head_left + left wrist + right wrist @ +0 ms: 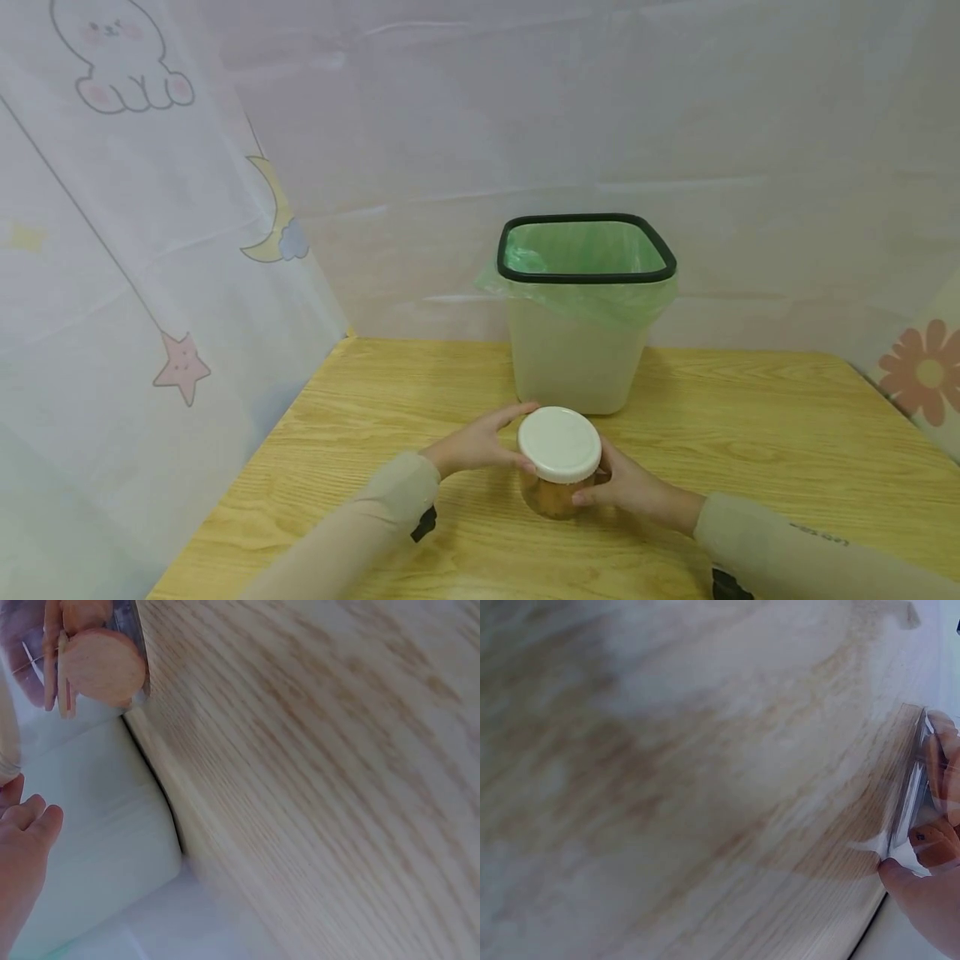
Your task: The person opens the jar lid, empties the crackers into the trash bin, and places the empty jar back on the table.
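A clear jar (551, 498) with a white lid (559, 442) stands upright on the wooden table, just in front of the bin. My left hand (480, 443) holds it from the left, thumb and fingers spread around the lid's edge. From the right, my right hand (633, 485) grips the jar's side below the lid. Round, flat orange-brown pieces (105, 667) show through the clear wall in the left wrist view. The right wrist view catches the jar's lower edge with my right hand (928, 904) against it. The palms' contact is hidden.
A whitish bin (577, 358) with a black rim (588, 277) and a green liner bag (585, 248) stands behind the jar. Pale printed cloth (420, 167) hangs behind and beside the wooden table (405, 379).
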### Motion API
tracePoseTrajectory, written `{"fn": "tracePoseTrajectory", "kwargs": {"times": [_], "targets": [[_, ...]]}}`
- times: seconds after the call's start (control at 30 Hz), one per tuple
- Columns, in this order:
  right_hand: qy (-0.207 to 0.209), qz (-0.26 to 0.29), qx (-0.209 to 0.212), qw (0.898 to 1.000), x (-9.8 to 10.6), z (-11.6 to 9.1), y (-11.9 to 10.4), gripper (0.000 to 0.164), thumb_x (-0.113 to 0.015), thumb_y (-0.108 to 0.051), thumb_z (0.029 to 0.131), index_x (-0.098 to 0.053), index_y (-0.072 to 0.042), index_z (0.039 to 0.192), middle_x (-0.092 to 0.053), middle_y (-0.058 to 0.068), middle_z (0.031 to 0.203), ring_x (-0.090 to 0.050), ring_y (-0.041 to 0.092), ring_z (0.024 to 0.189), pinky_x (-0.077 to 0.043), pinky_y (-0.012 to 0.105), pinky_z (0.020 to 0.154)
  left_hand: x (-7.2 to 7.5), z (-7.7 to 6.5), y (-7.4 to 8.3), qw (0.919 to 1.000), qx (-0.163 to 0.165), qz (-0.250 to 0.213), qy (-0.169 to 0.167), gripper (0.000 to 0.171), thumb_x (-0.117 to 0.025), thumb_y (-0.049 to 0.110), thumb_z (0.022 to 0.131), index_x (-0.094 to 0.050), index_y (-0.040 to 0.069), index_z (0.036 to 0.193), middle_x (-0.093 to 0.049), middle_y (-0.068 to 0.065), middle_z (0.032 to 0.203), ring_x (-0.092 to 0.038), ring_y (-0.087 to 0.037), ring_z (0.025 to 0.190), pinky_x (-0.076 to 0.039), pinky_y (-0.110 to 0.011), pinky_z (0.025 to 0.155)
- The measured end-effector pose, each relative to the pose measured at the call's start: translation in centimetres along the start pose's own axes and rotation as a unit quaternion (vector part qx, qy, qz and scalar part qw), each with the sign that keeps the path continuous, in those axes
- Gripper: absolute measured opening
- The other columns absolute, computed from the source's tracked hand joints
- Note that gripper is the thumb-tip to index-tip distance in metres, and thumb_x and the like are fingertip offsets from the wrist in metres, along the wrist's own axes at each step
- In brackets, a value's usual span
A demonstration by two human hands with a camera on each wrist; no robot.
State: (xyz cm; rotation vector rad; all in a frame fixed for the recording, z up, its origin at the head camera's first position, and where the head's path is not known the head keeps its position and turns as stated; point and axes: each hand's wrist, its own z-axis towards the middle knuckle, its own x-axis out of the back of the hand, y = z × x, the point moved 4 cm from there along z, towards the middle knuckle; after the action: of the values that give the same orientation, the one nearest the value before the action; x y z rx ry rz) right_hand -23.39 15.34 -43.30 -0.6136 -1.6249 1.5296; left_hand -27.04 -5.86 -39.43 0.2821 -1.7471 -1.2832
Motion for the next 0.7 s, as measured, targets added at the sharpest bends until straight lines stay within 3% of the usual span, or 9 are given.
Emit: {"fn": "tracePoseTrajectory", "kwargs": {"times": [0.37, 0.57, 0.7], "targets": [[0.000, 0.004, -0.010, 1.000, 0.03, -0.03, 0.14, 0.100, -0.076, -0.011, 0.085, -0.002, 0.009, 0.149, -0.021, 0.038, 0.148, -0.026, 0.055, 0.132, -0.035, 0.060, 0.103, -0.41, -0.49, 0.16, 0.9998, -0.008, -0.007, 0.018, 0.086, -0.082, 0.019, 0.080, -0.035, 0.014, 0.152, -0.031, -0.005, 0.155, -0.025, -0.028, 0.143, -0.025, -0.054, 0.111], [0.009, 0.002, -0.007, 1.000, 0.01, 0.00, 0.07, 0.100, -0.078, -0.011, 0.084, -0.005, 0.010, 0.149, -0.023, 0.037, 0.147, -0.026, 0.053, 0.133, -0.031, 0.061, 0.104, -0.57, -0.62, -0.07, 0.9995, -0.003, -0.012, 0.029, 0.088, -0.083, 0.022, 0.079, -0.034, 0.013, 0.152, -0.031, -0.005, 0.156, -0.025, -0.030, 0.143, -0.026, -0.056, 0.110], [0.014, -0.004, -0.003, 1.000, -0.08, -0.04, -0.14, 0.099, -0.078, -0.011, 0.083, -0.007, 0.010, 0.149, -0.027, 0.036, 0.146, -0.030, 0.051, 0.132, -0.035, 0.056, 0.102, -0.71, -0.63, -0.22, 0.9991, -0.001, -0.027, 0.031, 0.088, -0.083, 0.022, 0.080, -0.034, 0.014, 0.152, -0.030, -0.005, 0.156, -0.023, -0.030, 0.143, -0.024, -0.057, 0.110]]}}
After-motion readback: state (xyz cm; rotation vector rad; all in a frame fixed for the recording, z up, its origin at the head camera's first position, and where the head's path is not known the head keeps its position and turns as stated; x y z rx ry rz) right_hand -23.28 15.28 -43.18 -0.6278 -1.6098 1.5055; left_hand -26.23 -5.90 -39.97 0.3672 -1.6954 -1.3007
